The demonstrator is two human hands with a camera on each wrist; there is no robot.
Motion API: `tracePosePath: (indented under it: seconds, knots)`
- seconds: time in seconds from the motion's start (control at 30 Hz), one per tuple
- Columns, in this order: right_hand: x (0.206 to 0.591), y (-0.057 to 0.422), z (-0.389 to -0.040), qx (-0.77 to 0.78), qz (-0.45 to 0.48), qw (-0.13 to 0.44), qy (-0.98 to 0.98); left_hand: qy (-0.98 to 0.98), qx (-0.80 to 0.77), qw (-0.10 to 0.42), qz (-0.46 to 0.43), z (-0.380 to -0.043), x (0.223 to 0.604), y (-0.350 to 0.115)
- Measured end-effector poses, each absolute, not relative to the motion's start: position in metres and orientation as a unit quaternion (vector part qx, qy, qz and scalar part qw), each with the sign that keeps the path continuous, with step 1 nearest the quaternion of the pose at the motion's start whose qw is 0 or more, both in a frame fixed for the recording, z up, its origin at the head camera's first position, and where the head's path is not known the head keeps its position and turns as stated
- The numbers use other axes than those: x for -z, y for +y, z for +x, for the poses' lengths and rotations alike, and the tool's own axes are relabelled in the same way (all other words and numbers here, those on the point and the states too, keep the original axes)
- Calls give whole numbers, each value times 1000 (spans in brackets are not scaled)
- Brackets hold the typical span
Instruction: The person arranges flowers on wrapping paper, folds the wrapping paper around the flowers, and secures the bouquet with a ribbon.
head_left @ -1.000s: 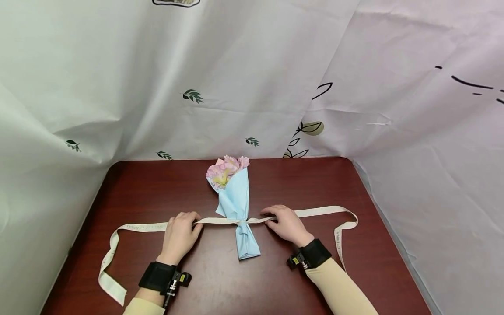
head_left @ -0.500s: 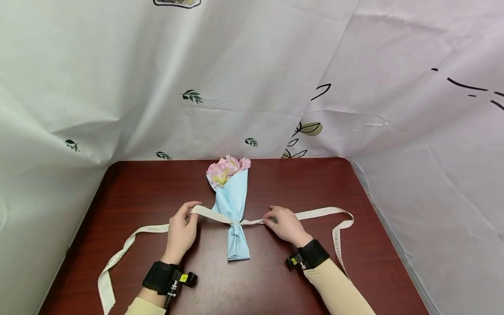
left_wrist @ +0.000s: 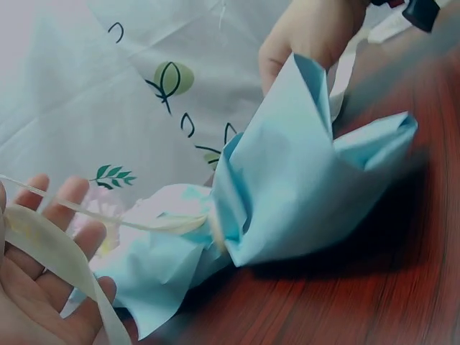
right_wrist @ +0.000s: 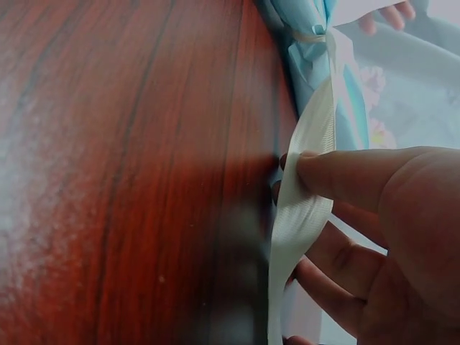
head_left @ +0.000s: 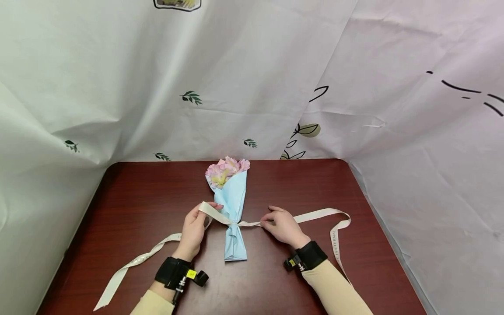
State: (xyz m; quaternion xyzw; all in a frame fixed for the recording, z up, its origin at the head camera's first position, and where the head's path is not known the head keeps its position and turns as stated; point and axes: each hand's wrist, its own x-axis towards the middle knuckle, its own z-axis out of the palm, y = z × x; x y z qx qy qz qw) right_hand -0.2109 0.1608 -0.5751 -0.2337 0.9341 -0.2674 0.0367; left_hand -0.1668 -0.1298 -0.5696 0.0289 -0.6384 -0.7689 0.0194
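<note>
A bouquet (head_left: 233, 197) of pink flowers in light blue paper lies on the table, its stem end toward me. A cream ribbon (head_left: 215, 214) is wrapped round its narrow waist and stretches out to both sides. My left hand (head_left: 194, 229) holds the left length raised beside the paper. In the left wrist view, this ribbon (left_wrist: 54, 248) loops over the palm beside the thumb, the fingers spread. To the right of the bouquet, my right hand (head_left: 284, 226) pinches the other length of ribbon (right_wrist: 305, 194) between thumb and fingers, low over the table.
The dark red wooden table (head_left: 157, 183) has the ribbon's loose left tail (head_left: 122, 275) trailing toward its front left. The right tail (head_left: 334, 240) bends back toward my right sleeve. A pale printed curtain (head_left: 252, 87) hangs behind and at the sides.
My left hand has lifted its ribbon length and moved right toward the bouquet, dragging the left tail along. The bouquet's stem end has swung left. My right hand has barely shifted.
</note>
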Motion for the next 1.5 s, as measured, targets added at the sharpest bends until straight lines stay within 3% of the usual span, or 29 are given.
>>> tracePosePath:
  seconds: [0.33,0.97,1.5]
  knots:
    - [581,162,-212,265,-232,33,935,-610,792,7,-9,-176,568,-111]
    - [582,161,-212,268,-227,33,936,-562,825,59,-28,-179,563,-110]
    - [579,162,-212,267,-243,37,932,-572,812,20,-113,-173,564,-111]
